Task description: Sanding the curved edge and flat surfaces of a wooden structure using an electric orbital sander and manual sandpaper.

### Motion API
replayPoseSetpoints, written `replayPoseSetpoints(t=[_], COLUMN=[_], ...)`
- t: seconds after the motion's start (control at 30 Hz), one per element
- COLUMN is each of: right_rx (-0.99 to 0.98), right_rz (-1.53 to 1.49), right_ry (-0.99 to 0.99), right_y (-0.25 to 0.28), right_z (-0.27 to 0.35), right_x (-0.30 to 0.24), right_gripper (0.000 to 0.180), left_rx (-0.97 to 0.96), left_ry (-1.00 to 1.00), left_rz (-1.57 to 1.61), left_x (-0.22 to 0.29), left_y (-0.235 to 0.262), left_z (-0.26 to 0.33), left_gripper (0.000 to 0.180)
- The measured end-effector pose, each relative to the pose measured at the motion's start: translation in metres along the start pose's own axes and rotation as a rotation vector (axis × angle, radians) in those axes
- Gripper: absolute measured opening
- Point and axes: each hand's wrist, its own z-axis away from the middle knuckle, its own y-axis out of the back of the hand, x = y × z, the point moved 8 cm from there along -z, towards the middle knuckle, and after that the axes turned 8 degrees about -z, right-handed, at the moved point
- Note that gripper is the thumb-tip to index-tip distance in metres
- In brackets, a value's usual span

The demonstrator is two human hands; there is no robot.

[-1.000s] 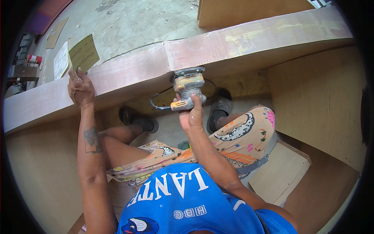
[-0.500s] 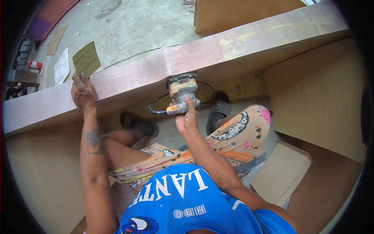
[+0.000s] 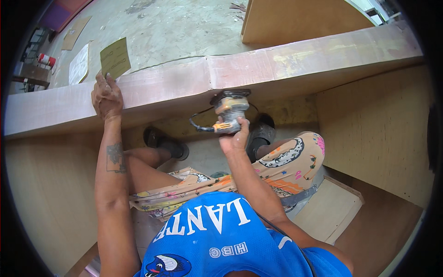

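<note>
My left hand (image 3: 107, 98) is closed on a sheet of olive-green sandpaper (image 3: 115, 59), pinching its lower corner so that it stands up beyond the long board. The wrist lies over the near edge of that pale, pinkish-white board (image 3: 161, 82). In my right hand (image 3: 236, 138) is a dusty orange-and-grey electric sander (image 3: 230, 110), fingers wrapped round its body. The sander's dark pad points at the board's near edge, just right of a seam. Whether pad and board touch I cannot tell. A black cord loops from the sander's left side.
Wooden panels (image 3: 374, 124) enclose my legs on both sides. A small pale wooden box (image 3: 327, 210) lies at the lower right. Beyond the board, a brown wooden cabinet piece (image 3: 300, 21), a white sheet (image 3: 79, 64), cardboard (image 3: 76, 33) and a red-and-white can (image 3: 46, 60) sit on the floor.
The whole view has shifted, so the board and both hands appear farther right. The sander has turned a little, and more of its dark pad shows. Both hands keep their hold.
</note>
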Motion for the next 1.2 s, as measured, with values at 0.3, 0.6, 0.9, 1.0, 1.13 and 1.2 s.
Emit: replayPoseSetpoints(t=[0.3,0.6,0.9,1.0,1.13,1.2], right_rx=[0.032,-0.162,-0.153,-0.156,-0.154,-0.178], right_rz=[0.049,0.288,0.263,0.246,0.25,0.252], right_ry=[0.024,0.087,0.068,0.06,0.079,0.073], right_y=[0.006,-0.014,-0.02,-0.021,-0.021,-0.024], right_z=[0.003,0.003,0.007,0.008,0.008,0.01], right_x=[-0.019,-0.029,-0.02,-0.019,-0.019,-0.018], right_gripper=[0.055,0.054,0.058,0.058,0.057,0.056], left_rx=[-0.013,-0.03,0.025,0.038,0.013,0.012], left_ry=[-0.009,0.011,-0.004,-0.008,-0.011,-0.011], left_rz=[0.04,0.041,-0.01,-0.002,-0.001,-0.007], left_x=[-0.013,-0.01,-0.006,-0.005,-0.004,-0.003], left_y=[-0.024,-0.021,-0.012,-0.01,-0.01,-0.009], left_z=[0.0,0.001,0.002,0.0,0.0,-0.001], left_gripper=[0.022,0.022,0.02,0.02,0.021,0.022])
